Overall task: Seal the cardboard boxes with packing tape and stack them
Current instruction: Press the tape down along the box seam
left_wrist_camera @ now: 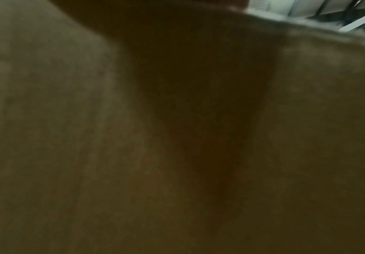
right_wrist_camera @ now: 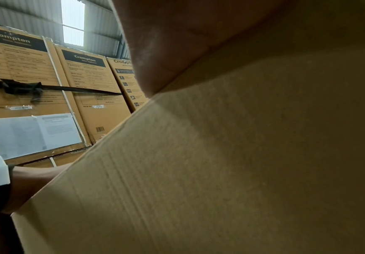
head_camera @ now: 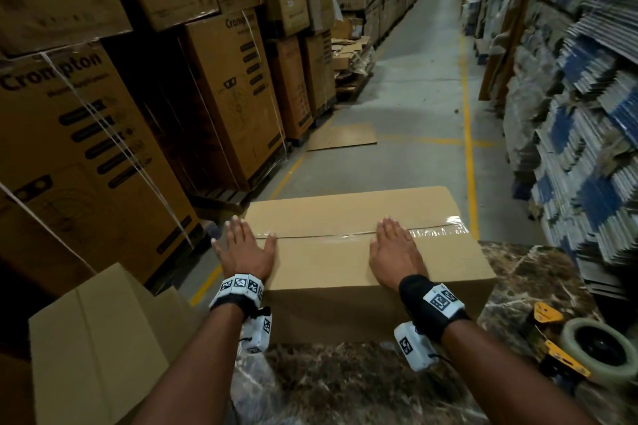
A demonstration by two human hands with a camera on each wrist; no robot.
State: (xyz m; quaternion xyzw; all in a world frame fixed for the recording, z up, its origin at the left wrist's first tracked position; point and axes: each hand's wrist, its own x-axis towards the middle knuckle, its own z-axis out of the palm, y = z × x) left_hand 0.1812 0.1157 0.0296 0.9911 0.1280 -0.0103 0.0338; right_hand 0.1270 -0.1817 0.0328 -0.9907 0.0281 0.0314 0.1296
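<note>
A plain cardboard box [head_camera: 328, 266] lies on a dark marble table [head_camera: 538, 283], its flaps closed and a strip of clear tape [head_camera: 438, 230] running along the centre seam. My left hand [head_camera: 243, 245] lies flat on the box's left end, fingers straight, thumb on the seam. My right hand [head_camera: 393, 247] presses flat on the taped seam right of centre. A yellow tape dispenser [head_camera: 566, 352] with a clear roll rests on the table at the right. Both wrist views are filled by the box's near wall [right_wrist_camera: 220, 171] [left_wrist_camera: 90, 137]; the left wrist view is blurred.
A second brown box [head_camera: 93, 345] stands open-topped at the lower left beside the table. Tall stacks of printed cartons [head_camera: 86, 134] line the left side, flat-packed bundles [head_camera: 587, 121] the right. A concrete aisle [head_camera: 414, 86] with yellow lines runs ahead.
</note>
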